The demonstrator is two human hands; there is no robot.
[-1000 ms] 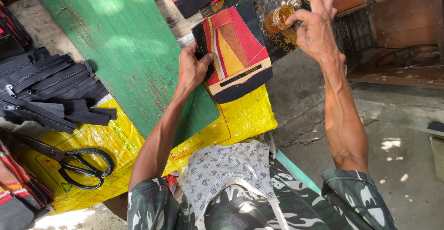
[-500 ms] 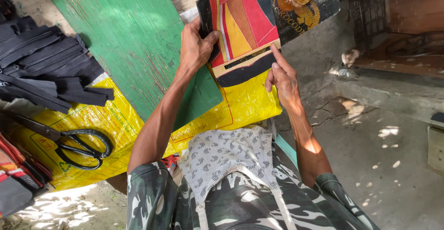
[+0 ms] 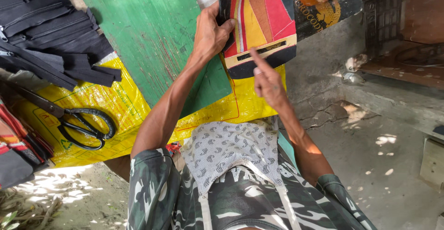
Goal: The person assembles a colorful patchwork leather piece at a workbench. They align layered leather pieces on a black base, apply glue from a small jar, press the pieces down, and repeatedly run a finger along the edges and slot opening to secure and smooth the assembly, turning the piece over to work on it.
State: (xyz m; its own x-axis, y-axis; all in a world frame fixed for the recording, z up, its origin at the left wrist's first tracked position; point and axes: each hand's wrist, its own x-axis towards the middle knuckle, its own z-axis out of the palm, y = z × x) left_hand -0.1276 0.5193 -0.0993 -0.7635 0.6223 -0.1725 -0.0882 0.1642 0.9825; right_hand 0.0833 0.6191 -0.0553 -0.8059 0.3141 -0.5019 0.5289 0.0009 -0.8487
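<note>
Gripped at its left edge by the left hand [image 3: 210, 38], a patchwork fabric panel of red, orange and yellow strips with black backing [image 3: 259, 24] is held up over the slanted green wooden board [image 3: 148, 40]. A cream band with a dark slot is already sewn across its lower part; the right hand [image 3: 267, 82], holding nothing, points one finger at it. Black-handled scissors [image 3: 78, 123] and a pile of black zippers [image 3: 41, 35] lie unused beside the board.

Work surface: a yellow woven plastic sheet [image 3: 115, 105] spread over the support. Directly on it lie a green-painted wooden board [image 3: 152, 35], black-handled scissors [image 3: 74, 121] and a pile of black zippers [image 3: 46, 40]. Beside it, cracked concrete floor [image 3: 370, 165].
</note>
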